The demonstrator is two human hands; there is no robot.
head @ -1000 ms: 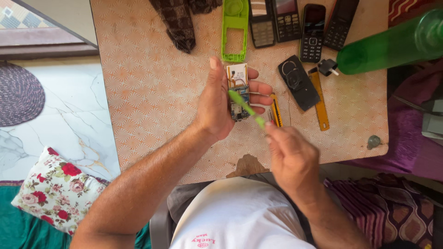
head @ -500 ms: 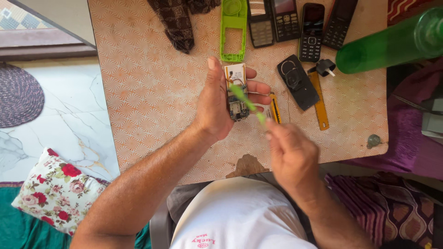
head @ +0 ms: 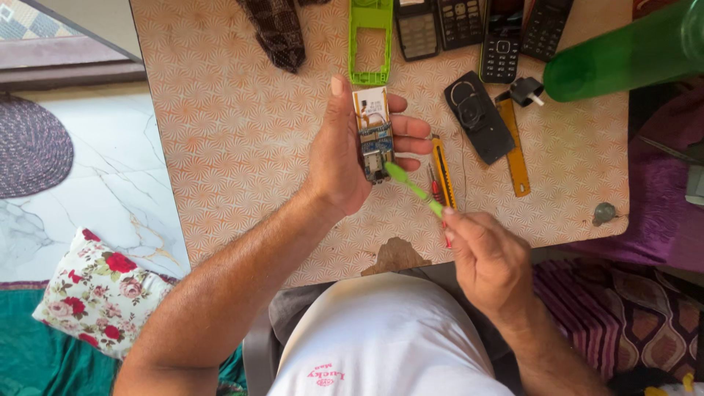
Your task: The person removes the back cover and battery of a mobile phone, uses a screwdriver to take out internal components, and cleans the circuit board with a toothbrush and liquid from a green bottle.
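My left hand [head: 345, 150] holds an opened mobile phone [head: 372, 132] upright over the table, its circuit board facing me. My right hand [head: 488, 257] grips a green toothbrush [head: 413, 188] by the handle, and the brush head rests on the lower end of the board. Both hands hover above a small table [head: 235, 147] covered in an orange patterned top.
On the table lie a green phone frame [head: 370, 40], several dark keypad phones [head: 499, 37], a black back cover [head: 478, 116], a yellow cutter [head: 442, 172], a yellow ruler [head: 515, 147], a small screwdriver [head: 434, 183], a dark cloth [head: 277, 29] and a green bottle [head: 616, 59]. A floral cushion [head: 92, 290] lies on the floor at left.
The brush head has slid down the circuit board toward its lower end. My right hand has shifted slightly right and down. The phone stays in my left hand.
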